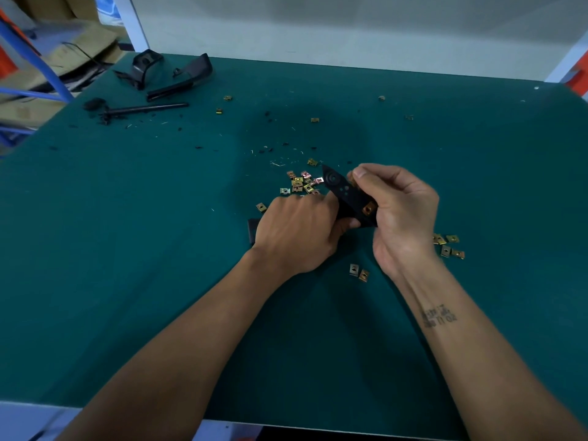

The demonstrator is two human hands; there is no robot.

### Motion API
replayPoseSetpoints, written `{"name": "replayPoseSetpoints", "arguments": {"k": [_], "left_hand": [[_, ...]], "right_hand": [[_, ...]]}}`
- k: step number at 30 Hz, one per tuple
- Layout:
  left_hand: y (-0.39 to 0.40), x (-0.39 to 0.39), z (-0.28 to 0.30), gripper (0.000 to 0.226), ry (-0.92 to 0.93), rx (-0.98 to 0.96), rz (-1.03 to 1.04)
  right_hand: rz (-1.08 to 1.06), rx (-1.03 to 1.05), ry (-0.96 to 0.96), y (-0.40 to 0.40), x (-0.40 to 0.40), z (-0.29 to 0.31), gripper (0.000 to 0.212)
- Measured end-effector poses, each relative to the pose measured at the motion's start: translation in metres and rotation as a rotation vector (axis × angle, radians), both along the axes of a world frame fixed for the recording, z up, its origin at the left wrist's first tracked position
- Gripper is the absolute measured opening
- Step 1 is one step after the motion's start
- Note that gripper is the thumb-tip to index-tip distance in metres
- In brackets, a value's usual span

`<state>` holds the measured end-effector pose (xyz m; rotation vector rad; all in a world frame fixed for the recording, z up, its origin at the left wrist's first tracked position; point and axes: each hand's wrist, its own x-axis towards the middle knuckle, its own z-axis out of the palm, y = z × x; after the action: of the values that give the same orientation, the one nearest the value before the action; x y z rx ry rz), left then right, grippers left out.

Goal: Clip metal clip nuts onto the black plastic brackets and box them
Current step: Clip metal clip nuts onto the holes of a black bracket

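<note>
A black plastic bracket (345, 194) is held above the green table between both hands. My left hand (296, 230) grips its lower end with curled fingers. My right hand (401, 211) holds its right edge, thumb and fingertips pinching a brass clip nut (351, 178) against the upper edge. One clip nut (369, 209) sits clipped on the bracket's lower part. A heap of loose clip nuts (300, 183) lies just behind the hands. Part of another black piece (253, 230) shows under my left hand.
More clip nuts lie right of my wrist (448, 245), below the hands (359, 271), and scattered farther back (314, 120). Black plastic parts (178, 78) and a thin rod (146, 108) lie at the far left corner. Cardboard and a blue frame (38, 68) stand beyond the table's left edge.
</note>
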<state>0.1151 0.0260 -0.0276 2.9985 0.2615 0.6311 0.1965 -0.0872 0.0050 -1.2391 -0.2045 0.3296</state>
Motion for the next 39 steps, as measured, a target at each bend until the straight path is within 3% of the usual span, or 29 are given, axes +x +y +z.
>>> {"name": "replayPoseSetpoints", "arguments": {"k": [8,12,16,20,30,39], "left_hand": [[0.001,0.0,-0.001,0.046,0.001,-0.036,-0.006],[0.001,-0.001,0.0,0.043,-0.021,-0.062,-0.015],[0.001,-0.001,0.0,0.038,-0.021,-0.066,-0.015],[0.001,-0.002,0.0,0.036,-0.021,-0.069,-0.021],[0.0,-0.003,0.003,0.032,-0.005,-0.081,-0.002],[-0.001,-0.004,0.007,0.024,0.029,-0.121,0.033]], "right_hand": [[0.015,-0.042,-0.058,0.001,-0.002,-0.002,0.008],[-0.009,-0.047,-0.077,0.001,-0.004,-0.002,0.02],[-0.029,-0.069,-0.096,0.003,-0.007,-0.001,0.015],[-0.039,-0.058,-0.159,0.004,-0.011,-0.002,0.028],[0.101,-0.062,-0.347,0.001,-0.002,-0.008,0.019],[0.176,-0.094,-0.453,0.002,0.0,-0.008,0.031]]}}
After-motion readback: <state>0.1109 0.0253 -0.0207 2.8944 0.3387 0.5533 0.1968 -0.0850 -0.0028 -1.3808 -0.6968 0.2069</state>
